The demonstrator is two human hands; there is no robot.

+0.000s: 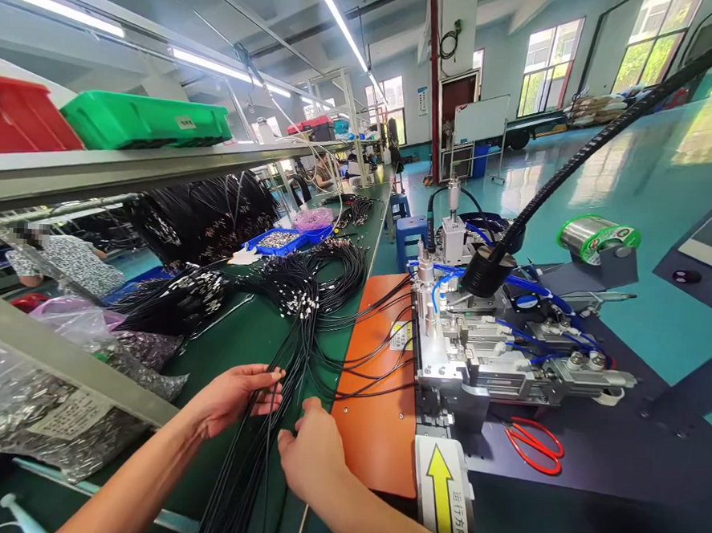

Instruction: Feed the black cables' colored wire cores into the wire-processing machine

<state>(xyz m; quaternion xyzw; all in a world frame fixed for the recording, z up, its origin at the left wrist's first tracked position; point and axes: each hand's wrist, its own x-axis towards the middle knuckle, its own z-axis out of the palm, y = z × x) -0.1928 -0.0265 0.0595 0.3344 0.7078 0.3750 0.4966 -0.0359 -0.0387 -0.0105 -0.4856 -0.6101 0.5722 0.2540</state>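
Left hand [236, 400] pinches black cables [303, 356] between thumb and fingers; right hand [314, 449] has fingers curled just beside the bundle, can't tell if it grips a strand. Bundle runs lengthwise along the green table [219, 334], bottom end out of frame. Right of the hands: orange plate [374, 449], several strands crossing it to the metal machine [448, 336]. Red-handled tool [535, 446] lies right of the plate. Farther: blue tray [278, 250] of small parts, then whiteboard [482, 120] across the room.
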